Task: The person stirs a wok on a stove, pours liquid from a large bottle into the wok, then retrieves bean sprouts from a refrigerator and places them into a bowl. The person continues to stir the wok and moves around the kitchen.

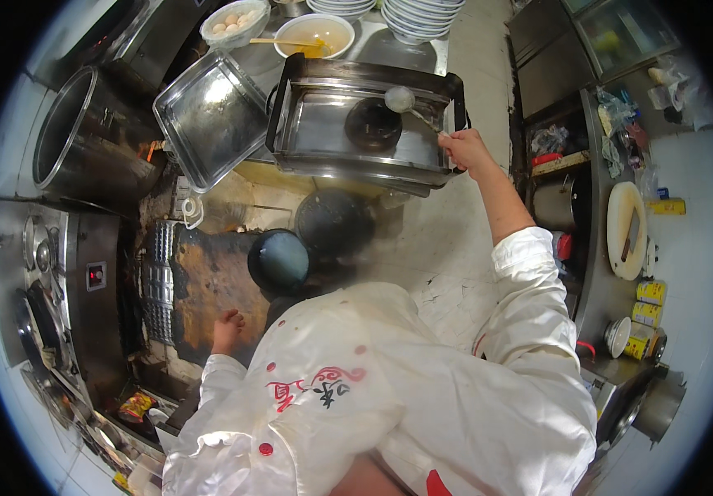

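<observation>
My right hand (465,150) is closed around the handle of a ladle (400,100), stretched out to the far right of my body. The ladle's pale round bowl hangs over a rectangular metal stand (311,157) with dark upright handles at both ends. Inside that stand, near the bowl, is a dark round shape (373,124); I cannot tell whether it is a hole or a pot. My left hand (227,331) hangs low at my left side, fingers loosely bent and holding nothing. A dark round pan or bucket (279,262) is near it.
A shiny rectangular tray (208,116) leans left of the stand. Behind are a bowl with yellow liquid (315,35), a basket of eggs (237,21) and stacked bowls (423,16). A big stockpot (96,136) stands left. A cutting board with a knife (626,227) lies right.
</observation>
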Demonstrator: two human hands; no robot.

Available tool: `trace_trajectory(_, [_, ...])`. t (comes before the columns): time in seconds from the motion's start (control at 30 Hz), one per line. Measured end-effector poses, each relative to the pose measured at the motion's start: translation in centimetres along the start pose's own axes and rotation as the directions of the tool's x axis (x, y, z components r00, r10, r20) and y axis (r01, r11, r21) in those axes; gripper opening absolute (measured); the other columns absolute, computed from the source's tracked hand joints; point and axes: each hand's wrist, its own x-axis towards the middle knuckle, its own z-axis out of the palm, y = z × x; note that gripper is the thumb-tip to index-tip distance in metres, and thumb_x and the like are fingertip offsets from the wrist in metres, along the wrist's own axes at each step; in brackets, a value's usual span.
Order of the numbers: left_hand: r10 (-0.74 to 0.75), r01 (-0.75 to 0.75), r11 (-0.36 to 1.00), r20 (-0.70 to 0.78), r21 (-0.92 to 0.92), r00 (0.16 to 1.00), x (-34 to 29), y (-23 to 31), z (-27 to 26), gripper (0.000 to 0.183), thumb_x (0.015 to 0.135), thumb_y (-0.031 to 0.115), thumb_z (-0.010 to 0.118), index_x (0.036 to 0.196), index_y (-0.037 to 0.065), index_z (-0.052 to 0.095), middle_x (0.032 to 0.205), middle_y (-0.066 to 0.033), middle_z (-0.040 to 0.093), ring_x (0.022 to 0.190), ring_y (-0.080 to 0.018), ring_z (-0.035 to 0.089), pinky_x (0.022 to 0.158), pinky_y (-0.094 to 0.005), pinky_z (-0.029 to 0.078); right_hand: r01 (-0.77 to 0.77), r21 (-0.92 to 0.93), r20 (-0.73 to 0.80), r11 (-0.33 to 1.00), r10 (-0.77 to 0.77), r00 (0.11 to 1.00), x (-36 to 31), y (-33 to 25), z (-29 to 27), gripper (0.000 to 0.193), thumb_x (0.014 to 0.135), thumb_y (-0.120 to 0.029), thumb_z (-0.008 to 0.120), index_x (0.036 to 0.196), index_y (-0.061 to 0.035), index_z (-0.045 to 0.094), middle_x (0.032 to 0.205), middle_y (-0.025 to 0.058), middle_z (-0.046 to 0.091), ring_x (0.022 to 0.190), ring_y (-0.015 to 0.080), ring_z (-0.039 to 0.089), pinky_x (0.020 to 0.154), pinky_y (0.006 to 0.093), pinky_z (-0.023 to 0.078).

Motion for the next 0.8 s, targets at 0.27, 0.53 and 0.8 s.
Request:
trace_trajectory(0.27, [-0.13, 0.145, 0.929, 0.065, -0.341, 0.989, 0.2, -5.7, 1.1, 0.03, 0.087, 0.008, 0.062, 0.113, -0.006, 0.062, 0.079, -0.0067, 0.064, 0.066, -0.0144, 0.06, 0.059, -0.0272, 0.048, 0.12, -0.234, -0.044, 0.965, -0.134, 0.99, 1.0, 0.5, -0.1, 0.036, 0.088, -0.024, 0.067, 0.062, -0.0007, 0.057, 0.056, 0.001, 0.049, 0.046, 0.0113, 0.04, 0.042, 0.0311, 0.029])
trace_trajectory(0.53, [-0.063, 0.059, 0.969, -0.009, -0.241, 0.998, 1.2, -8.2, 2.3, 0.028, 0.085, 0.006, 0.063, 0.11, -0.009, 0.062, 0.085, -0.0091, 0.065, 0.066, -0.0145, 0.06, 0.062, -0.0286, 0.05, 0.047, -0.229, -0.061, 0.972, -0.062, 0.996, 1.3, 0.4, 0.3, 0.029, 0.094, -0.023, 0.064, 0.072, -0.0056, 0.058, 0.059, -0.0038, 0.047, 0.042, 0.0056, 0.034, 0.038, 0.0259, 0.021])
trace_trajectory(0.8, [-0.021, 0.017, 0.985, -0.021, -0.175, 1.0, -0.8, -7.1, 2.7, 0.031, 0.085, 0.008, 0.062, 0.111, -0.009, 0.061, 0.086, -0.0094, 0.065, 0.067, -0.0145, 0.06, 0.063, -0.0281, 0.049, 0.03, -0.145, -0.062, 0.989, -0.04, 0.997, 0.0, -1.1, 0.6, 0.024, 0.092, -0.023, 0.066, 0.076, -0.0063, 0.059, 0.059, -0.0043, 0.047, 0.042, 0.0046, 0.035, 0.037, 0.0231, 0.022])
